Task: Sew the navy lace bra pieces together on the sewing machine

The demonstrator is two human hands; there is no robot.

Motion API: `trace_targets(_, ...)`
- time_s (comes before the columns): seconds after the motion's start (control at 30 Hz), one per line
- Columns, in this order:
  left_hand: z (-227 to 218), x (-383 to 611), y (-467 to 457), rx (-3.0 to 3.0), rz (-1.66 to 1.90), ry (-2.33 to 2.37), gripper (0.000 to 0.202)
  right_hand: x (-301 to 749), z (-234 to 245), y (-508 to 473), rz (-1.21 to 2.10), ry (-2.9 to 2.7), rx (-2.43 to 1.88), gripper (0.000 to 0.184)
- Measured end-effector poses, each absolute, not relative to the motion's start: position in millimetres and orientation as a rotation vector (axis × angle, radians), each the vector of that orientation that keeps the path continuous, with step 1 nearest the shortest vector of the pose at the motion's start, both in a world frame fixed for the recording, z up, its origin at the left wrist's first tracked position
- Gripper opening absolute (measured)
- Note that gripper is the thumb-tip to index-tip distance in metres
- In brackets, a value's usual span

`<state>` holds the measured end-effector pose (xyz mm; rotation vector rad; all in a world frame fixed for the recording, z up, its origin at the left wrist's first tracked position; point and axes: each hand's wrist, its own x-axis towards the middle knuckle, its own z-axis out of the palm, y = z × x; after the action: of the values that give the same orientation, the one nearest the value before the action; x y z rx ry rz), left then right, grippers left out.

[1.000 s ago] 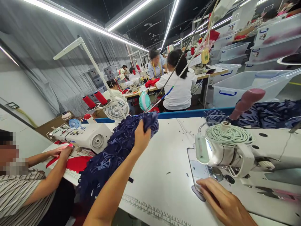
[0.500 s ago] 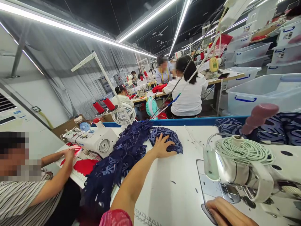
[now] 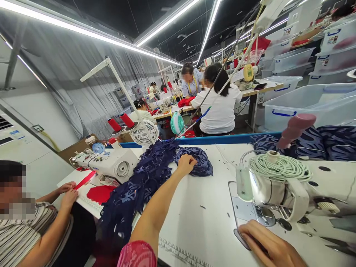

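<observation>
My left hand (image 3: pixel 185 163) reaches far out over the white sewing table (image 3: pixel 205 193) and its fingers are curled on the navy patterned fabric (image 3: pixel 144 181), which trails from the table's far side down over the left edge. My right hand (image 3: pixel 267 244) rests low on the table by the needle plate (image 3: pixel 246 211) of my white sewing machine (image 3: pixel 292 185), fingers bent and held together, with nothing visible in them. A coil of pale green cord (image 3: pixel 280 167) sits on top of the machine.
A person in a striped shirt (image 3: pixel 25 237) works at the left with red cloth (image 3: pixel 100 193) at another sewing machine (image 3: pixel 108 161). Red thread cones (image 3: pixel 121 122), small fans (image 3: pixel 143 133), clear plastic bins (image 3: pixel 306 104) and more blue fabric (image 3: pixel 319 142) lie beyond. Other workers sit further back.
My left hand brought the lifted navy fabric down onto the table, spread flat on it, then curled its fingers into it. My right hand stayed by the needle plate.
</observation>
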<state>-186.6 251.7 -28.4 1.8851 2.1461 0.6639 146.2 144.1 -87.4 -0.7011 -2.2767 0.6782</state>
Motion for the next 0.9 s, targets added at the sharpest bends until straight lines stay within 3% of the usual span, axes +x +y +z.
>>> trace_targets(0.23,-27.0,-185.7,245.7,1.716,0.944,2.049,0.034,147.8,-94.9,143.2,0.721,-2.3,-0.754,0.03)
trace_targets(0.43,29.5,-191.5,235.5,1.524,1.45,1.866,0.035,148.4,-90.1,140.6,0.794,-2.314,-0.776,0.031)
trace_targets(0.63,34.1,-134.0,155.2,1.533,1.385,1.488,0.027,148.7,-82.8,139.4,0.596,-2.315,-0.77,0.033)
trace_targets(0.77,4.0,-95.0,130.0,1.406,1.395,1.377,0.03,119.6,-79.9,127.2,0.635,-2.596,-0.789,0.065)
trace_targets(0.9,0.9,-93.2,154.8,1.275,1.538,1.327,0.043,59.1,-70.4,85.7,0.824,-2.735,-0.513,0.086)
